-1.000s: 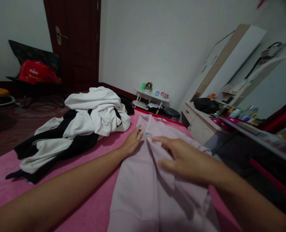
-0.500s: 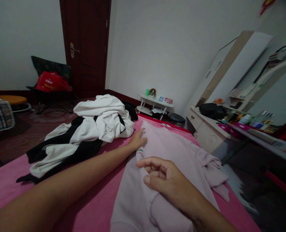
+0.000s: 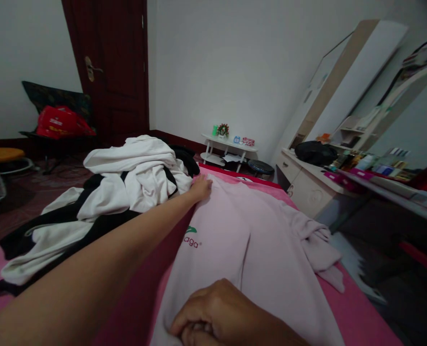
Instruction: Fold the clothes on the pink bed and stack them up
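Observation:
A pale pink sweatshirt (image 3: pixel 271 250) lies spread on the pink bed cover, one sleeve bunched on its right side. Printed on its left part are a green mark and red letters. My left hand (image 3: pixel 201 188) reaches to the garment's far left corner, fingers closed on the cloth there. Close to me, my right hand (image 3: pixel 217 312) has curled fingers gripping the near left part of the sweatshirt; its fingertips are partly hidden. A fold runs down the middle of the cloth.
Left of my left arm is a heap of white and black clothes (image 3: pixel 144 175). A low white table (image 3: pixel 231 142) with small items stands by the wall. On the right are a dresser (image 3: pixel 303 185) and a mirror. A red bag (image 3: pixel 62 122) sits on a chair near the door.
My right hand has moved toward me and down, and the folded-over front edge now lies flatter with the letters showing. My left hand has shifted slightly farther away to the sweatshirt's far corner.

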